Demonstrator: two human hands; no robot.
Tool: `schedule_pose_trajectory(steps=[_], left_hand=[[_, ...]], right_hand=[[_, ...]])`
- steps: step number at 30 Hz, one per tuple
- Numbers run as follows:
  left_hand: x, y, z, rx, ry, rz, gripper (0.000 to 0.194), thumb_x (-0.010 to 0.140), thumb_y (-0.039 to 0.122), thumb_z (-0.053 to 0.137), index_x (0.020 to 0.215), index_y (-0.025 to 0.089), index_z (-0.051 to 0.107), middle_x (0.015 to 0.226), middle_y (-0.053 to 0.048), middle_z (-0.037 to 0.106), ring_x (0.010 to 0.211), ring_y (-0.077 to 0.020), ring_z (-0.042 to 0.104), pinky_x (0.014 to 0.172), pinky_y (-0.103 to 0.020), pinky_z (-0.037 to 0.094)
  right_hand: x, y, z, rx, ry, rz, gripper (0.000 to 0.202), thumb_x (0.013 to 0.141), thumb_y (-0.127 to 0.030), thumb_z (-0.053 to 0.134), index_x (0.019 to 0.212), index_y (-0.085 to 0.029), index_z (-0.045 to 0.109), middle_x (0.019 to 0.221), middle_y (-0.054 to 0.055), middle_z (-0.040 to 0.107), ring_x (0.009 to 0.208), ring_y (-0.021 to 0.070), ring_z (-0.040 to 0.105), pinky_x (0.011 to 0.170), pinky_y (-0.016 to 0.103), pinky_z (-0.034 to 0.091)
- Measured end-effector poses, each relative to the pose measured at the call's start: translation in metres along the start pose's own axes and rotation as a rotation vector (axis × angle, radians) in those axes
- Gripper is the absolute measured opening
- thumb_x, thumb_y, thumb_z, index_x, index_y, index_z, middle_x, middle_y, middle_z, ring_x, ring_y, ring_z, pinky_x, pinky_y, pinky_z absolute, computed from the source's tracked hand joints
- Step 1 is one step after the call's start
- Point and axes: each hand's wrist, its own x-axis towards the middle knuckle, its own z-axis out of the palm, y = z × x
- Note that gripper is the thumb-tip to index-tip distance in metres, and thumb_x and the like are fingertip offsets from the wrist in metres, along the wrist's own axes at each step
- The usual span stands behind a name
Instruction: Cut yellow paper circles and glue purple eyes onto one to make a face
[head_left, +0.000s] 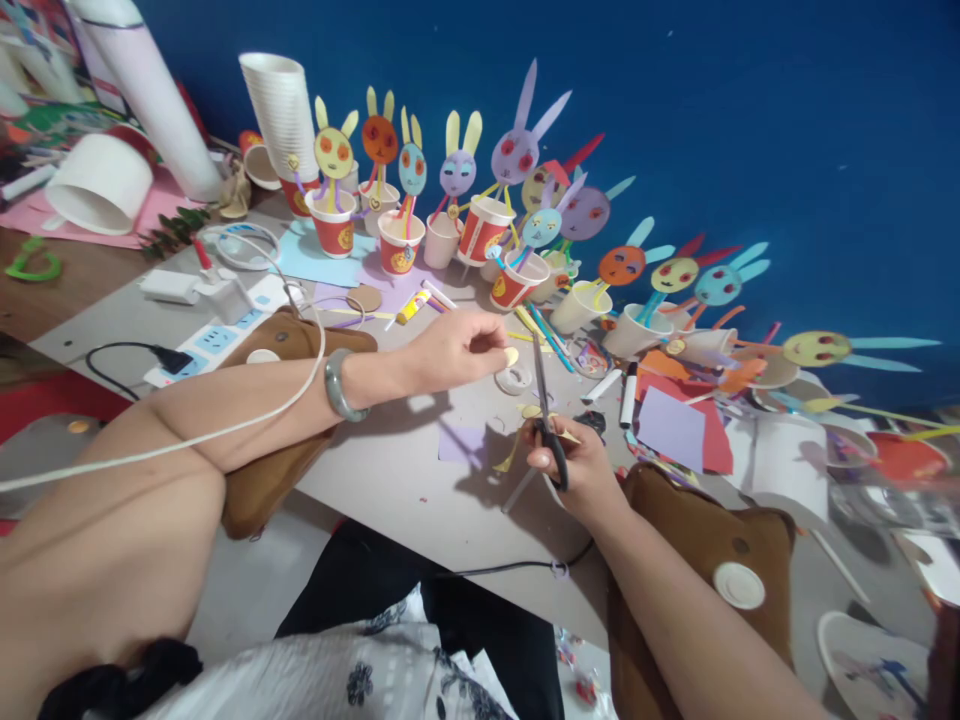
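My left hand (469, 347), with a bracelet at its wrist, is raised over the table and pinches a small pale yellow paper piece (511, 356). Black-handled scissors (553, 445) are in my right hand (581, 470), their blades pointing up and away from me. Yellow paper scraps (510, 452) lie or hang beside the right fingers. A purple paper square (461, 443) rests on the table between the hands. Beyond the left fingertips is a roll of tape (514, 378).
Paper cups (486, 232) with rabbit-faced figures line the blue wall. A power strip (214, 340) and white cable (225, 432) are at left. Brown cushions (705, 530) lie under both arms. Markers (628, 397) and purple paper (672, 428) sit at right.
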Motion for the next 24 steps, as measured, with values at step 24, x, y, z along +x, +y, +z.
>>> schedule_pose_trajectory(steps=[24], left_hand=[[0.006, 0.001, -0.042, 0.657, -0.984, -0.410, 0.021, 0.042, 0.000, 0.075, 0.041, 0.019, 0.066, 0.041, -0.001, 0.054, 0.054, -0.0161, 0.046, 0.061, -0.033, 0.030]], right_hand=[[-0.002, 0.000, 0.000, -0.066, -0.146, -0.104, 0.052, 0.066, -0.057, 0.086, 0.055, -0.021, 0.051, 0.059, -0.002, 0.048, 0.057, 0.0139, 0.045, 0.055, 0.030, 0.040]])
